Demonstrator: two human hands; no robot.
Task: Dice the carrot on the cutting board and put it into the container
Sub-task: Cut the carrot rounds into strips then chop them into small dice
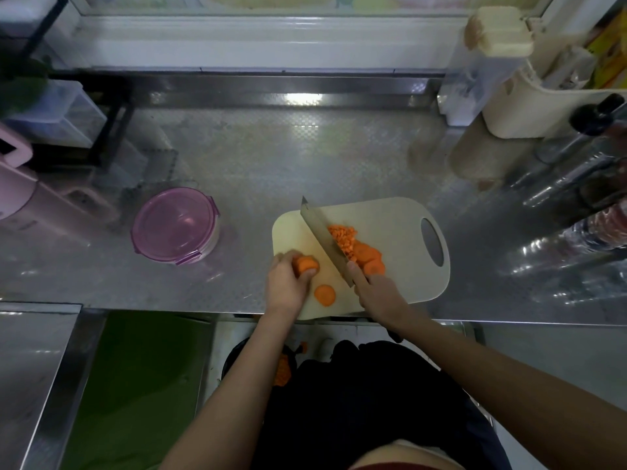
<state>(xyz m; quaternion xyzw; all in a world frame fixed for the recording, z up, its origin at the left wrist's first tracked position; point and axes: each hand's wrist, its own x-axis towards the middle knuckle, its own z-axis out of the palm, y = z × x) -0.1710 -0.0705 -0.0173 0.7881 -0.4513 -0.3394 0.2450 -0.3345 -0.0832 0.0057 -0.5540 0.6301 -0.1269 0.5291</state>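
Loose slice (pixel 324 295): one round carrot disc lying flat on the board, between the two hands and nearer the body than either hand's fingertips.
Left hand (pixel 286 286): fingers curled round the carrot stub, gripping it at the near left corner of the board.
Carrot stub (pixel 305 264): short, thick, orange, with its cut face turned towards the right hand; it pokes out past the left fingers.
Right hand (pixel 376 293): closed round the knife handle, with one fingertip laid against the heel of the blade.
Knife (pixel 324 237): the broad blade slants away from the right hand, its tip pointing far and left; I cannot tell whether the edge touches the board.
Carrot slices (pixel 369 257): a few overlapping rounds just beyond the right hand, on the blade's right side.
Diced carrot (pixel 342 240): a small heap of cubes beyond the slices, touching the blade's right face.
Cutting board (pixel 403 232): pale, with rounded corners, under both hands; its handle hole lies to the right of the right hand.
Container (pixel 174 225): round, with a purple clip lid on it, well to the left of the left hand and off the board.
Counter (pixel 271 157): patterned steel, stretching beyond both hands.
Cream holder (pixel 515 110): far beyond the right hand, to its right.
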